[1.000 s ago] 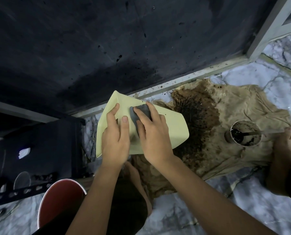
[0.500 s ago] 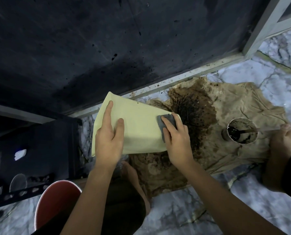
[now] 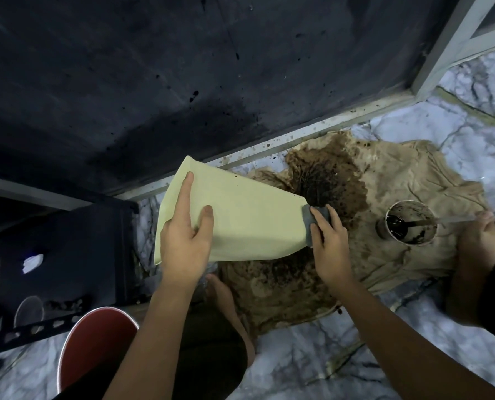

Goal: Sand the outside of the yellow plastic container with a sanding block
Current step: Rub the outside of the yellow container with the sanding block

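Observation:
The yellow plastic container (image 3: 249, 220) lies on its side over a stained cloth, its wide end to the left and narrow end to the right. My left hand (image 3: 187, 232) rests on its upper left side, index finger stretched out flat and thumb pressing the face. My right hand (image 3: 328, 243) grips a grey sanding block (image 3: 312, 223) and presses it against the container's narrow right end.
A brown-stained cloth (image 3: 399, 186) covers the marble floor. On it stands a small cup of dark liquid (image 3: 407, 223) with a stick, and another person's hand (image 3: 482, 241) is beside it. A dark wall stands behind, a dark box at left, a red stool (image 3: 93, 342) at lower left.
My right hand has slid the sanding block from beside my left hand across the container's face to its narrow right end. My left hand stayed on the wide end.

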